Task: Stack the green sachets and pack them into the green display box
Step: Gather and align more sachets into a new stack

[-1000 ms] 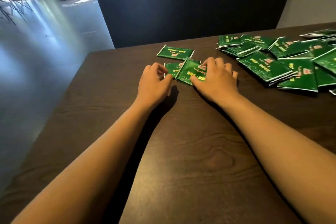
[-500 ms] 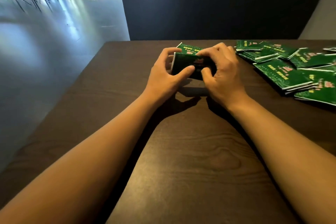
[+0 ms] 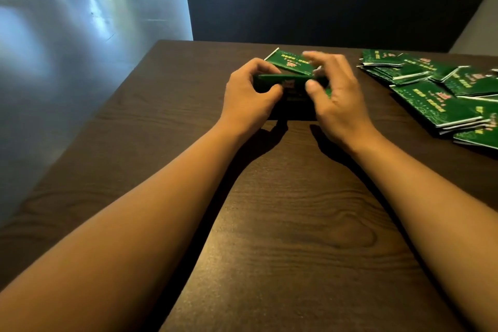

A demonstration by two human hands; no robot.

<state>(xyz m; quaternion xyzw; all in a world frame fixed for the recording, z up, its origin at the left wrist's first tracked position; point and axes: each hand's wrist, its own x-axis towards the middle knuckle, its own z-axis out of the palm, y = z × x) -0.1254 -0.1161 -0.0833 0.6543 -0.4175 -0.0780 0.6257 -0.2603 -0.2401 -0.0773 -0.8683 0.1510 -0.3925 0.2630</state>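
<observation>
Both bare forearms reach forward over the table (image 3: 283, 224), converging. The left hand (image 3: 249, 100) grips the left end of a small stack of sachets (image 3: 292, 83), fingers curled over it. The right hand (image 3: 336, 97) pinches the right end, its upper fingers blurred.

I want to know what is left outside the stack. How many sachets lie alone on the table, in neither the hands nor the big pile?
1. The single sachet lies flat on the table just beyond the hands, partly covered by the right hand. Others may be hidden.
</observation>
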